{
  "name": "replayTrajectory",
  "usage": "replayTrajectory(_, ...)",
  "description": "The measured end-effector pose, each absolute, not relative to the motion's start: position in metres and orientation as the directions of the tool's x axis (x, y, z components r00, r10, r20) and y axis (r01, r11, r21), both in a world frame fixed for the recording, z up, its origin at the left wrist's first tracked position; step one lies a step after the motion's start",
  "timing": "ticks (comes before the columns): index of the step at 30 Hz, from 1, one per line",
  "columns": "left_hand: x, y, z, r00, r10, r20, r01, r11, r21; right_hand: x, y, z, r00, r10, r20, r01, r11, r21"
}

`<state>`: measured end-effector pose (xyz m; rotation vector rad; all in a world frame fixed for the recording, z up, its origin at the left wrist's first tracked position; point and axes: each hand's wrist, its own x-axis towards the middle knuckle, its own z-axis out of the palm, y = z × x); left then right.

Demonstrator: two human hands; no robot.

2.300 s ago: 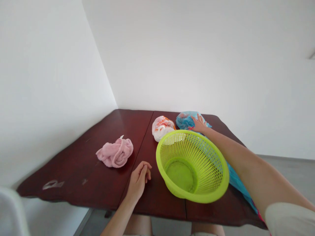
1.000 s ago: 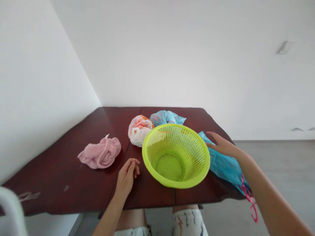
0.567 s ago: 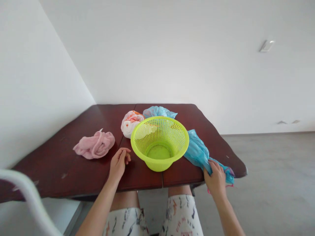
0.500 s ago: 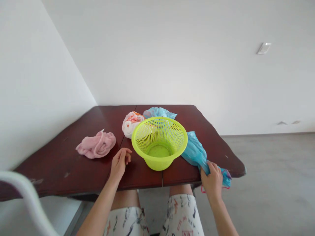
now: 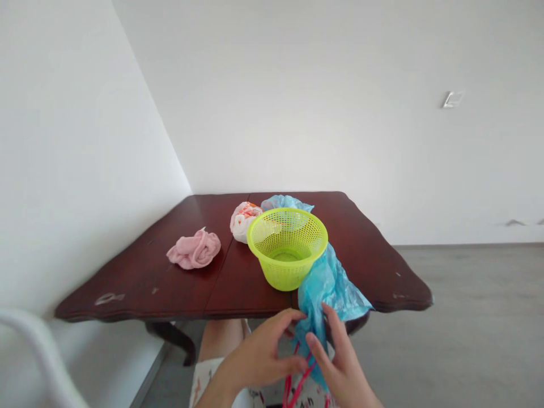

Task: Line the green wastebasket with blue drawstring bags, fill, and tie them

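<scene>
A translucent blue plastic bag (image 5: 323,280) with pink drawstrings (image 5: 297,382) hangs over the table's near edge, in front of my body. My left hand (image 5: 272,351) has its fingertips on the left side of the bag's gathered neck, its thumb close to the drawstrings. From the right, my right hand (image 5: 340,362) curls thumb and forefinger around the same gathered part. Some fingertips are hidden behind the plastic. The bag's upper part lies against a yellow-green perforated plastic basket (image 5: 283,275), which stands upright near the table's front edge with nothing seen inside.
On the dark red wooden table (image 5: 238,294), a crumpled pink cloth (image 5: 195,249) lies at left. Behind the basket are a white-and-orange plastic bag (image 5: 244,221) and another blue bag (image 5: 287,202). Walls stand at the back and left; a blurred white curved bar (image 5: 38,345) is at lower left.
The blue bag has come off the table's right side toward my body, in front of the basket. My left hand has moved right to join my right hand at the bag.
</scene>
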<state>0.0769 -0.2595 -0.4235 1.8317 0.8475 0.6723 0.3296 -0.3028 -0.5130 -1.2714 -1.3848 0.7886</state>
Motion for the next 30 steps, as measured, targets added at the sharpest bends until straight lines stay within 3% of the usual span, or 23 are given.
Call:
replayTrajectory(4, 0.087, -0.252, -0.418, 0.531, 0.843, 0.09, 0.199, -0.227, 0.953, 0.321, -0.306, -0.503, 0.268, 0.939, 0.214, 0.317, 0.124, -0.94)
replayTrajectory(12, 0.074, -0.251, -0.418, 0.297, 0.954, 0.028, -0.111, 0.005, 0.994, 0.328, -0.311, -0.459, 0.174, 0.966, 0.19, 0.243, 0.145, -0.959)
replayTrajectory(17, 0.065, -0.252, -0.409, 0.175, 0.972, -0.156, -0.399, 0.215, 0.892, 0.327, -0.311, -0.44, 0.12, 0.978, 0.168, 0.189, 0.144, -0.971)
replayTrajectory(21, 0.061, -0.25, -0.397, 0.08, 0.957, -0.28, -0.555, 0.276, 0.784, 0.333, -0.306, -0.423, 0.113, 0.987, 0.113, 0.096, 0.103, -0.99)
replayTrajectory(25, 0.056, -0.25, -0.383, 0.069, 0.939, -0.337, -0.56, 0.316, 0.766, 0.349, -0.31, -0.408, 0.076, 0.988, 0.135, 0.204, 0.117, -0.972)
replayTrajectory(30, 0.049, -0.257, -0.37, 0.255, 0.907, -0.334, -0.525, 0.42, 0.74, 0.367, -0.322, -0.399, -0.045, 0.999, 0.022, 0.306, 0.035, -0.951)
